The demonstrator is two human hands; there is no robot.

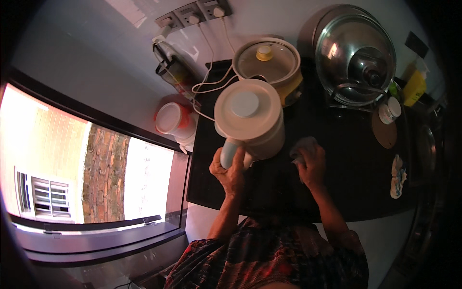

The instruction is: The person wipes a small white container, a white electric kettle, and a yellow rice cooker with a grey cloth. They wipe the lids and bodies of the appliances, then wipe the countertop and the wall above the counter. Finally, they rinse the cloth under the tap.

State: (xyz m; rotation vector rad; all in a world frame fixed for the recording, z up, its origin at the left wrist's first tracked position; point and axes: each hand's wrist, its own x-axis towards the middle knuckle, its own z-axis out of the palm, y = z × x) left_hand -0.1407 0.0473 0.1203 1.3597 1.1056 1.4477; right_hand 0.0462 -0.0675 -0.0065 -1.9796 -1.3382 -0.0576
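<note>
My left hand (pixel 231 171) is closed round the grey handle of a white electric kettle (pixel 264 144), which has a wide lid with a round white cap in its middle. The kettle is upright, close to a cream electric pot (pixel 284 91) with a glass lid and yellow knob. To the right of the kettle, my right hand (pixel 314 163) is closed on a pale, crumpled cloth (pixel 304 143) at the black countertop (pixel 346 183). Part of the cloth is hidden beneath the fingers.
Large metal lids (pixel 337 43) lean in a rack at the back right. Near them are a white-lidded jar (pixel 390 111) and a crumpled wrapper (pixel 397 177). A red tub (pixel 168 118) stands left of the kettle. White cords run to wall sockets (pixel 195 17); a window (pixel 57 192) is at left.
</note>
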